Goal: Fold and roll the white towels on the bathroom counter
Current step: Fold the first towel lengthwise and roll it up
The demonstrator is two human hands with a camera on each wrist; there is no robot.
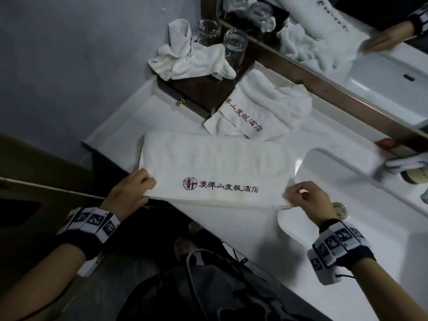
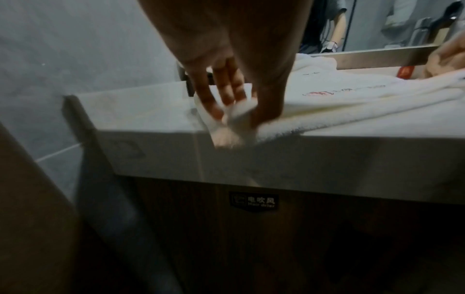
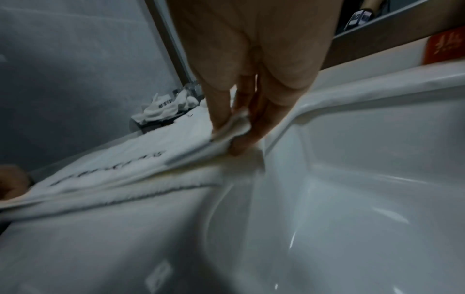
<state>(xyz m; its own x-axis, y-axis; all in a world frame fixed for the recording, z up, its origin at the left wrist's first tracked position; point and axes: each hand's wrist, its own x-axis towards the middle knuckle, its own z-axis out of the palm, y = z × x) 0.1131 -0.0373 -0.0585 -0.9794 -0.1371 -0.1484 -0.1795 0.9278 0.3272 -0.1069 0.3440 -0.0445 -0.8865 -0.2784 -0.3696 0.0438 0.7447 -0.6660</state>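
A white towel (image 1: 208,163) with dark red lettering lies folded lengthwise on the white counter (image 1: 129,112), its near edge at the counter's front. My left hand (image 1: 136,188) pinches its near left corner (image 2: 236,111) over the counter edge. My right hand (image 1: 303,195) pinches the near right corner (image 3: 234,127) beside the sink rim. A second white towel (image 1: 261,105) with the same lettering lies rumpled behind it. A third (image 1: 192,59) sits crumpled on a dark wooden box.
The dark wooden box (image 1: 199,91) at the back holds two upturned glasses (image 1: 234,47). The white sink basin (image 1: 361,205) fills the right side, with a mirror (image 1: 347,42) behind. A red item (image 1: 385,142) stands by the mirror frame. A cabinet (image 2: 276,238) is below the counter.
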